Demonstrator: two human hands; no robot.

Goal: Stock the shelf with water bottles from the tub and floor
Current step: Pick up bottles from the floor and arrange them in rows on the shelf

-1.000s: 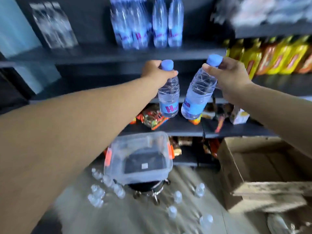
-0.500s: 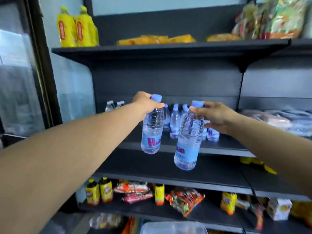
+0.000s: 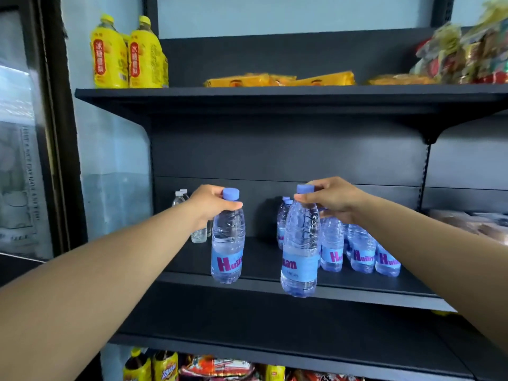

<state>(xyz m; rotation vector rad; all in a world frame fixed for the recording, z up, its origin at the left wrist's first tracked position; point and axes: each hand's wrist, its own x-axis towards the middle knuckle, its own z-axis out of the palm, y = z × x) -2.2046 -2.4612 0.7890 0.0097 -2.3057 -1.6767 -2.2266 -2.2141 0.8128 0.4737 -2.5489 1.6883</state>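
My left hand (image 3: 211,203) and right hand (image 3: 334,200) each pinch a clear blue-capped plastic water bottle (image 3: 227,243) (image 3: 301,248) by the neck; my fingers hide both necks.

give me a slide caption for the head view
Left hand and right hand each hold a water bottle by its neck at the shelf.

Dark shelf (image 3: 275,259) carries labelled bottles (image 3: 360,254) at 3 o'clock, clear bottles (image 3: 199,233) at 9 o'clock.
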